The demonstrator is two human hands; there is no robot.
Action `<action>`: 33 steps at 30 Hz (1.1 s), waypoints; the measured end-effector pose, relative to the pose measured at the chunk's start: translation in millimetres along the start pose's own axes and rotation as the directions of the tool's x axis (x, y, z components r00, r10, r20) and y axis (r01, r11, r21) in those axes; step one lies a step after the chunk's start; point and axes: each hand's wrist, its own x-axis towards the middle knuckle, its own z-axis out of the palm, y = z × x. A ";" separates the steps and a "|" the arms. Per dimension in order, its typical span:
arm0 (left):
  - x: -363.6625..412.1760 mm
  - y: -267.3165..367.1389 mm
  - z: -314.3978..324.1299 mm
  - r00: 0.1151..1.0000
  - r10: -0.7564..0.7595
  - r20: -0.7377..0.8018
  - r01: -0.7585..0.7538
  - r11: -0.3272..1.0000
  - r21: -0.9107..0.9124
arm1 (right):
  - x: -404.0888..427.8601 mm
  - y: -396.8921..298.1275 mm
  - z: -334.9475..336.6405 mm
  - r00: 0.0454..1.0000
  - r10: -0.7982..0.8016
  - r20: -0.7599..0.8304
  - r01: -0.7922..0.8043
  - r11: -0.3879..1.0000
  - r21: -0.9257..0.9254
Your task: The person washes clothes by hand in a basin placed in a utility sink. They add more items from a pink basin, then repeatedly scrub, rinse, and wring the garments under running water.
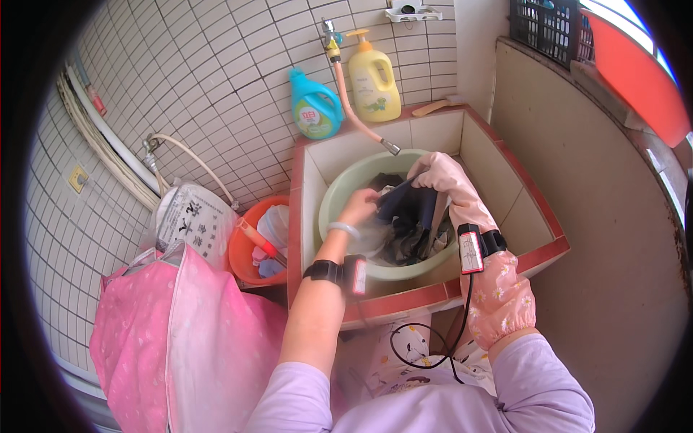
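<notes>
A dark navy cloth [403,201] is stretched between my two hands above a pale green basin [335,189]. My bare left hand [364,207], with a pale bangle [344,229] at the wrist, pinches the cloth's left edge. In a pink rubber glove with a flowered cuff, my right hand [436,172] grips its upper right edge. More dark and grey wet clothes [403,249] lie in the basin below, and cloudy water shows beside them. The basin sits inside a tiled sink [427,135] with a red tile rim. Folds hide part of my left fingertips.
A hose [349,103] hangs from the wall tap toward the basin. A blue detergent bottle [314,108] and a yellow pump bottle [374,81] stand on the back rim. At left are an orange bucket [238,254] and a pink fabric cover [216,335]. A cable [470,308] trails from my right wrist.
</notes>
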 end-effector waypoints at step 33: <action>-2.9 1.8 -23.0 0.917 -0.325 -0.229 0.326 0.945 -0.034 | 7.6 14.4 22.8 0.989 0.118 -0.091 -0.122 0.992 -0.036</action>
